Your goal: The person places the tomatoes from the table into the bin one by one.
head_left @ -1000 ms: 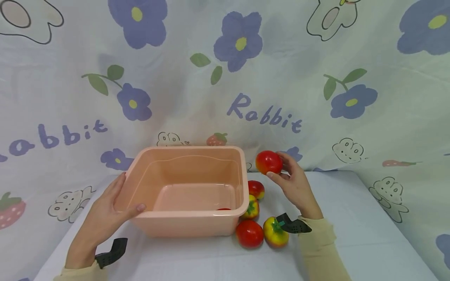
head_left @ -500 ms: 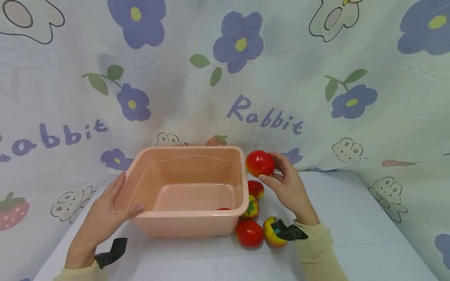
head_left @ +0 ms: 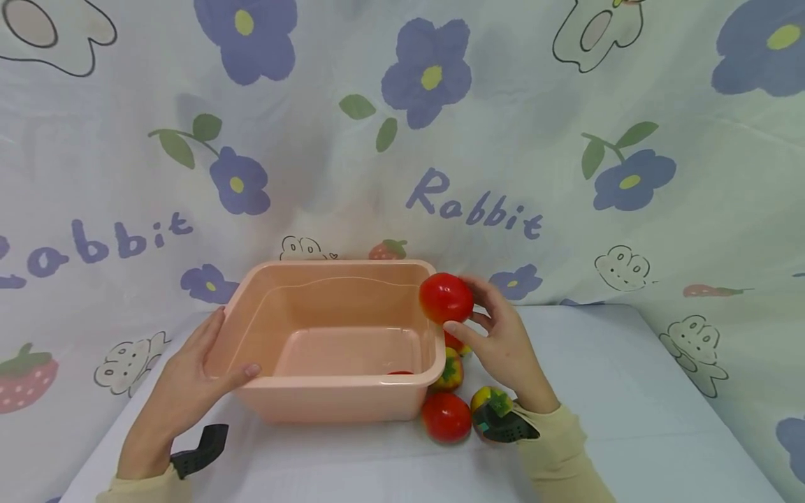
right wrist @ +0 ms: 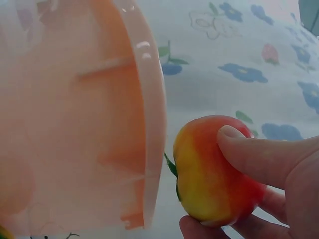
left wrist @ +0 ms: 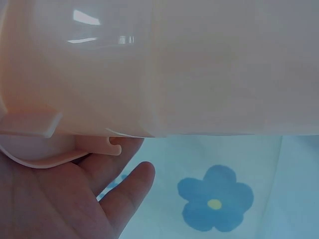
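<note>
The floral cloth (head_left: 339, 188) reads "Rabbit" right of centre and "abbit", first letter cut off, at left.

And across it comes, the right hand (head_left: 503, 339) sweeping leftward with the held red fruit (head_left: 445, 297)! A second ago there's a gap to the pink bin (head_left: 333, 402); now, in the head view, the fruit overlaps the far right corner of the rim. It slips partly over the rear fruit (head_left: 455, 341), hiding its top. The sleeve (head_left: 560, 447) follows, the black wrist mount (head_left: 503, 427) sliding over the yellow fruit's (head_left: 483, 398) lower part, while a purple flower print (head_left: 516, 281) pops into fuller view behind.
</note>
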`<state>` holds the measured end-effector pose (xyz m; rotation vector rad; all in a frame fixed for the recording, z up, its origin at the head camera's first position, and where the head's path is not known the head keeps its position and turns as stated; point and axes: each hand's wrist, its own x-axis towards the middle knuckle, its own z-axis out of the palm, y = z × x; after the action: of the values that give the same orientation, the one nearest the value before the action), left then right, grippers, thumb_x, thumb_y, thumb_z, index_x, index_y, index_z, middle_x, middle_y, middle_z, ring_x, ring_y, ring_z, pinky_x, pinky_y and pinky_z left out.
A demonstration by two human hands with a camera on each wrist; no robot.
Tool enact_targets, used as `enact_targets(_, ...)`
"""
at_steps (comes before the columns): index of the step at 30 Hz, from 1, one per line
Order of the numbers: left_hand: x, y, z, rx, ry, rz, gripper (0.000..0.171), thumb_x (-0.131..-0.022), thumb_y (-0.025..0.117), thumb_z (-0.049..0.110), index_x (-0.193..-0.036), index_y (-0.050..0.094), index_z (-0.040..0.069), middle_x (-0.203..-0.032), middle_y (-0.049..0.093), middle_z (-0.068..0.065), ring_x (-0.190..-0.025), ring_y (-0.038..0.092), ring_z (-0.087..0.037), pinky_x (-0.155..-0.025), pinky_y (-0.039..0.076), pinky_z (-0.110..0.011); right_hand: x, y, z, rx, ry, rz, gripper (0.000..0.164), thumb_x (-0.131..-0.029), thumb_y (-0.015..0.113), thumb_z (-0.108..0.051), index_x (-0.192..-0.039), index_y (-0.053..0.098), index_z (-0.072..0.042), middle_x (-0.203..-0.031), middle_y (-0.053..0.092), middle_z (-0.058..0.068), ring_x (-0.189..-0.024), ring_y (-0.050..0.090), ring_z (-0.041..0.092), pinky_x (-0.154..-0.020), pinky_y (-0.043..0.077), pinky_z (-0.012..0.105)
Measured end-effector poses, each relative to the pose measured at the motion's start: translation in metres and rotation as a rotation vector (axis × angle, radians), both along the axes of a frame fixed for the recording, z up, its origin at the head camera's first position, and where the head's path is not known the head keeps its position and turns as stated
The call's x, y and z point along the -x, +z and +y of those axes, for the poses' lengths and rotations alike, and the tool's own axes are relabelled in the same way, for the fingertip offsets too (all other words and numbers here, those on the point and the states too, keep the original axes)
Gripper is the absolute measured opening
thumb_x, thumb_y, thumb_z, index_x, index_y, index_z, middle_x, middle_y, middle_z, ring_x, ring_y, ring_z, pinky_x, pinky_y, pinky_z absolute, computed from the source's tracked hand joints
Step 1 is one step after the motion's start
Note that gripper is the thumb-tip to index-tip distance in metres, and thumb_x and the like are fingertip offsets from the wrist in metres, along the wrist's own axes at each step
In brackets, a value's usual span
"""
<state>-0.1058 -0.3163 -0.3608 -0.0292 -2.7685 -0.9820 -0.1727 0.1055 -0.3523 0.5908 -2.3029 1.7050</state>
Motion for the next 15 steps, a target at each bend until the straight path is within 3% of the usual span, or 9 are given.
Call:
enact_targets(7, -0.002, -0.001, 0.000, -0.005, -0.007, 0.019, 0.107, -0.086, 0.076, 0.041, -0.163, 0.008, 0.012, -0.165, 0.012, -0.024, -0.140, 0.026, -0.058, -0.102, 0.025, -0.079, -0.010, 0.000, -0.009, 0.013, 0.056, 0.020, 0.070, -0.086, 0.081, -0.016, -0.147, 0.047, -0.013, -0.139, 0.056, 0.002, -0.126, 0.055, 0.020, -0.095, 0.054, 0.028)
enact_targets(15, -0.007, -0.003, 0.003, 0.000, 0.012, 0.000, 0.108, -0.086, 0.075, 0.043, -0.162, 0.006, 0.011, -0.165, 0.011, -0.026, -0.139, 0.026, -0.059, -0.102, 0.026, -0.080, -0.018, -0.007, -0.022, 0.038, 0.124, 0.041, 0.069, -0.084, 0.083, -0.015, -0.146, 0.050, -0.015, -0.134, 0.060, 0.003, -0.116, 0.063, 0.023, -0.094, 0.057, 0.036)
